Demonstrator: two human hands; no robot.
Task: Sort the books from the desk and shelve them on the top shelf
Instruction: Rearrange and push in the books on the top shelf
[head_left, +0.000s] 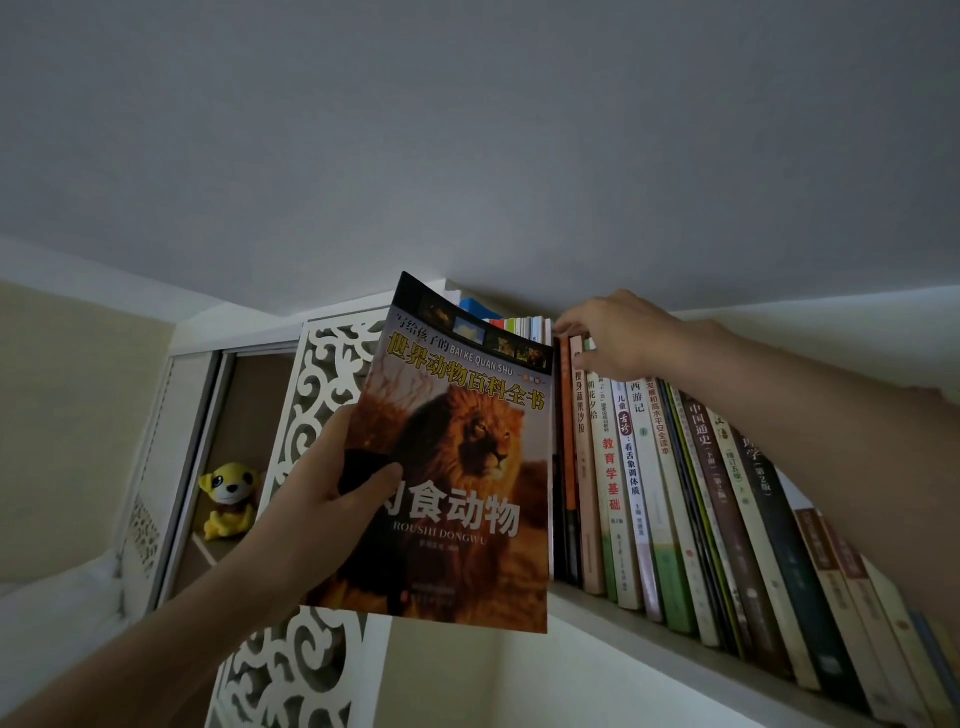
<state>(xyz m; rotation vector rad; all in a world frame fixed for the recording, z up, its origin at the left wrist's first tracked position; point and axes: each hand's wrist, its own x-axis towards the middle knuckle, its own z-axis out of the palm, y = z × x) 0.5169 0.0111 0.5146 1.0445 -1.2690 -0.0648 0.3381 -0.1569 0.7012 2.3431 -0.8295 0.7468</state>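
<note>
the left hand (332, 488) is raised up near the ceiling (467, 130), gripping a large lion book (467, 467) by its left edge, thumb curled over the front cover and the other fingers hidden behind it. the book stands nearly upright, cover facing out, held in front of the left end of the top shelf (649, 639) and covering some of the books there, whose top edges (519, 325) show just above it. the right hand (618, 338) reaches across to the row of shelved books (675, 493), its fingertips (569, 330) curled over the top edges of the spines nearest the lion book, pressing on them; whether it really pinches one i cannot tell. the row stands spine out and leans away to the right along the shelf. left of the shelf is a white carved panel (317, 389), and beyond it, in a lower nook, sits a yellow plush toy (231, 499).
</note>
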